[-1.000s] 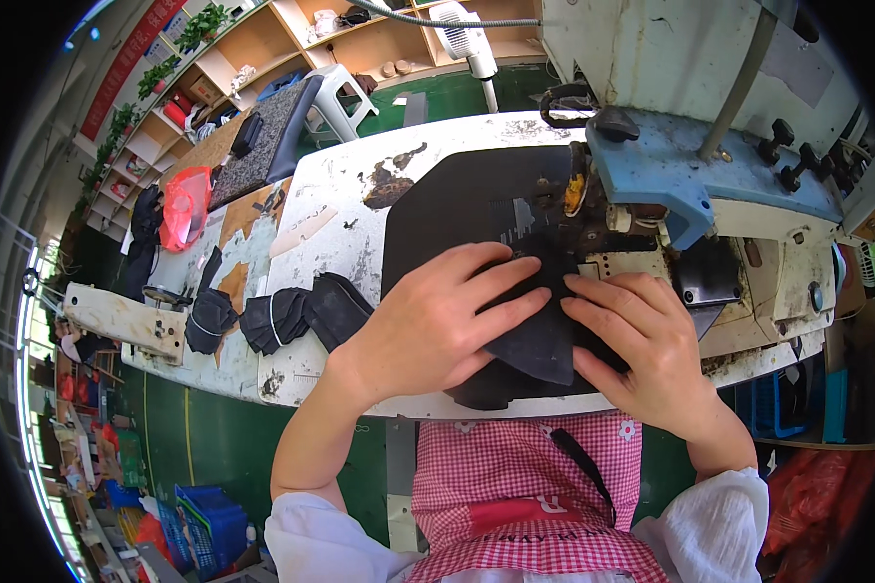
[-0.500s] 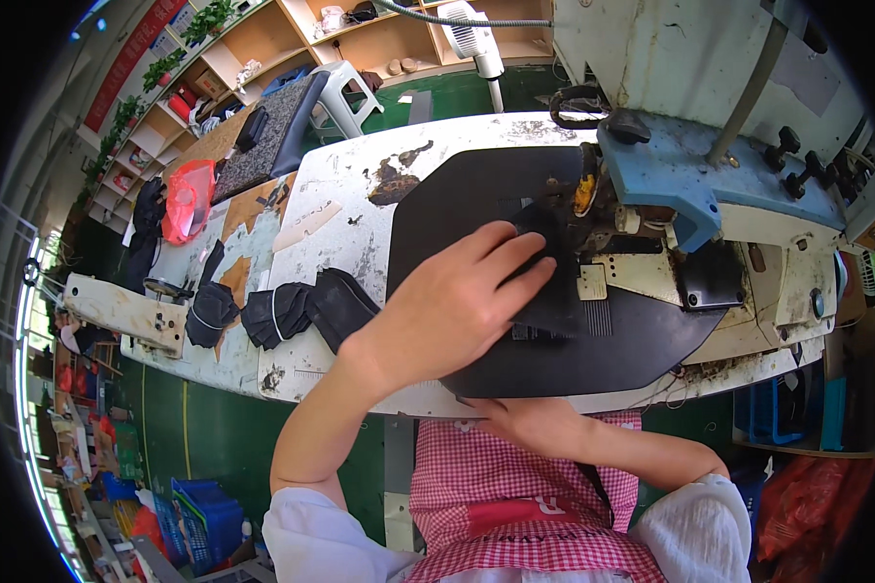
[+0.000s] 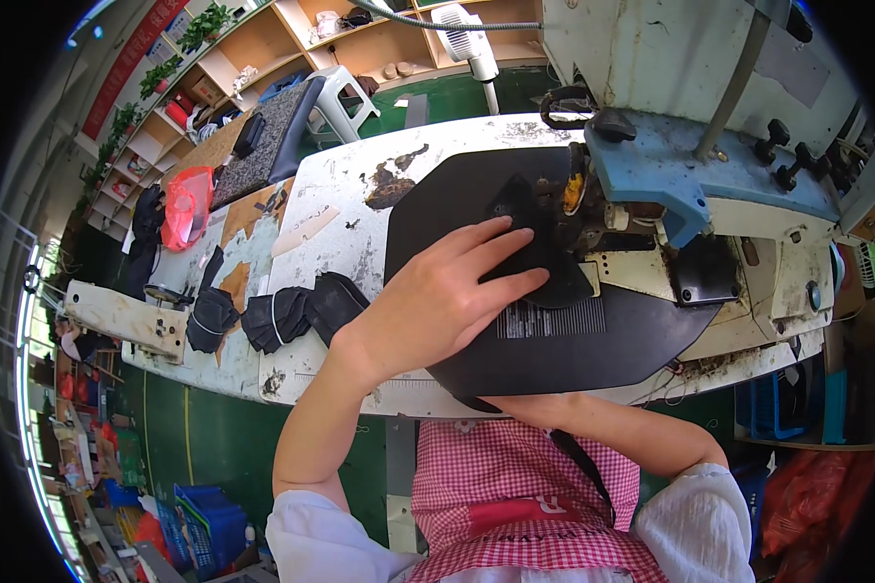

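My left hand (image 3: 447, 296) rests palm down over a dark octagonal board (image 3: 632, 340) on a machine. Its fingers are spread and lie on a small, dark, flat piece of material (image 3: 559, 277), beside the machine's working head (image 3: 572, 194). The piece lies near a ribbed patch (image 3: 574, 319) on the board. My right hand (image 3: 520, 406) reaches beneath the board's front edge, where its fingers are hidden. A bit of dark material (image 3: 476, 403) shows beside it under that edge; I cannot tell whether the hand holds it.
Bundles of black pieces (image 3: 275, 316) lie on the white tabletop (image 3: 321, 228) to the left. Farther left are a red plastic bag (image 3: 187, 207) and a pale machine arm (image 3: 126, 313). The blue machine bracket (image 3: 651, 170) overhangs at right. A white stool (image 3: 342, 107) and a fan (image 3: 467, 44) stand behind.
The dark piece, earlier lifted and blurred at my left fingers, now lies flatter under them, and more of the ribbed patch shows. My right hand has gone farther under the board.
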Available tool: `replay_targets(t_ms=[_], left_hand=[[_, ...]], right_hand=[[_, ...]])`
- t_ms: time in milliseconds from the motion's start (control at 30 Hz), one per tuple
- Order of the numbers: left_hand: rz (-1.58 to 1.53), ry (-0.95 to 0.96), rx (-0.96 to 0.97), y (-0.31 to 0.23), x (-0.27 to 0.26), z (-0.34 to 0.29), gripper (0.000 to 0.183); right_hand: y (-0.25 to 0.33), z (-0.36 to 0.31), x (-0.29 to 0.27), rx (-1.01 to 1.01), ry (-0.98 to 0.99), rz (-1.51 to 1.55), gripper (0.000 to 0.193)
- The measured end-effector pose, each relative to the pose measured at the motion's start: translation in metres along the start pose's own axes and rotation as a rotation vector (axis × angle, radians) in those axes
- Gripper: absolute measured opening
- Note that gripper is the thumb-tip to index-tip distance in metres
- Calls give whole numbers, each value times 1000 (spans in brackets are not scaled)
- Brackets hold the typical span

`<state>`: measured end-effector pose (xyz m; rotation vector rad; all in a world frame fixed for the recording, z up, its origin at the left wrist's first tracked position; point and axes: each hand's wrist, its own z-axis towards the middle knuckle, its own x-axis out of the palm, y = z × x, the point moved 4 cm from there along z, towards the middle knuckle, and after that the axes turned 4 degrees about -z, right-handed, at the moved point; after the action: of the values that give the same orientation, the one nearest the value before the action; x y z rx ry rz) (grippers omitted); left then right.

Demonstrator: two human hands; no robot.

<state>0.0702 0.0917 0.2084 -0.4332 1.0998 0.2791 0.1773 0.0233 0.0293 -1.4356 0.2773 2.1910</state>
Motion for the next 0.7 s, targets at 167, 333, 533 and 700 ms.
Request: replay_targets(t_ms=[167,333,533,700], left_hand=[[-71,-6,10,18,-1,4,37],[-138,-17,-11,31,-2,7,42],[-93,-32,-11,43,-4,12,41],[-105,-222,-111,49,-13,6,38]], right_hand=[[10,5,-15,-122,87,-351,49],[8,14,-30,-156,136,-363,50],[5,-5,-63,-288,-224,-73,42],[10,-9,-146,-241,-604,464,29]])
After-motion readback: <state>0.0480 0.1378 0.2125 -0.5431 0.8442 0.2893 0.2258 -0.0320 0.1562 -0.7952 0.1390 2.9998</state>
